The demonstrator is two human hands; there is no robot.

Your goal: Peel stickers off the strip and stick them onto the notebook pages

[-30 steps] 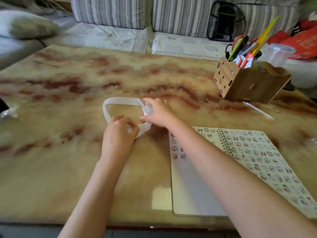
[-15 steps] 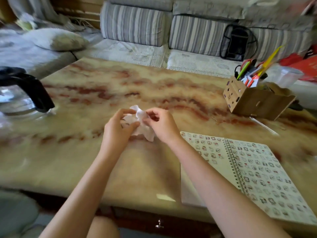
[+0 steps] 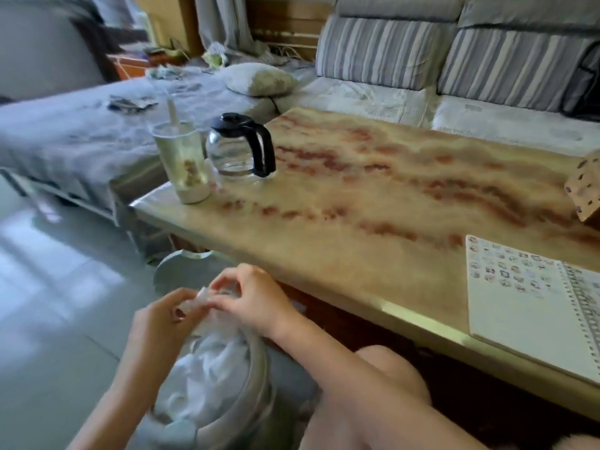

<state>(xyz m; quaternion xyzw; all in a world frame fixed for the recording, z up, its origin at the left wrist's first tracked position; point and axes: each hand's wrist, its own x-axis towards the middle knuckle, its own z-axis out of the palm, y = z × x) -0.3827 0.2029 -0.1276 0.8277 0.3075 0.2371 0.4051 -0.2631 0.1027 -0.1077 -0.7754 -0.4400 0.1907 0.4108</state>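
Note:
My left hand (image 3: 162, 323) and my right hand (image 3: 251, 295) both pinch a crumpled white sticker strip (image 3: 198, 302) between them, low at the left and off the table. They hold it right above a waste bin (image 3: 256, 381) lined with a white bag on the floor. The open spiral notebook (image 3: 532, 316) lies at the table's near right edge, its upper part covered with several small stickers.
A marble-patterned table (image 3: 373, 222) fills the middle. A glass coffee pot (image 3: 242, 147) with a black handle and a plastic cup with a straw (image 3: 185, 160) stand at its left end. A brown box corner (image 3: 586, 186) shows at the right edge. A striped sofa lies behind.
The strip went from a flat loop on the table to a crumpled wad. Both hands carried it left and down off the table to above the bin. The view swung left.

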